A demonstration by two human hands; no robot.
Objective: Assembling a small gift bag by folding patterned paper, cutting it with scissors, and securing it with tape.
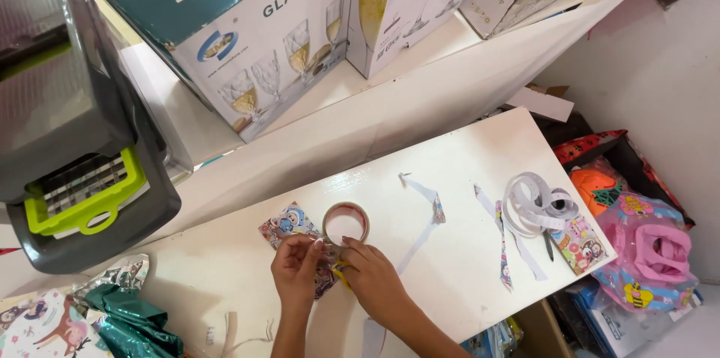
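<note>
Both hands work close together at the near middle of the white counter (465,253). The left hand (296,268) has its fingers (311,247) curled in, pinching at the edge of a small cartoon-print packet (289,224) that lies flat under the hands. The right hand (373,277) has its fingers bent and closed near the same spot, touching the left hand's fingertips; a bit of yellow (341,274) shows beneath it, too hidden to tell what it is. A clear tape roll (346,223) lies flat just beyond the fingertips, touching or nearly touching them.

To the right lie paper strips (429,212), a loose coil of white ribbon (536,204) and another cartoon-print packet (577,244). Far left is a grey and green chopper box (75,140). Glassware boxes (255,35) sit on the far shelf. Teal foil wrap (127,317) lies near left. Pink toy packs (645,253) sit right, below the counter.
</note>
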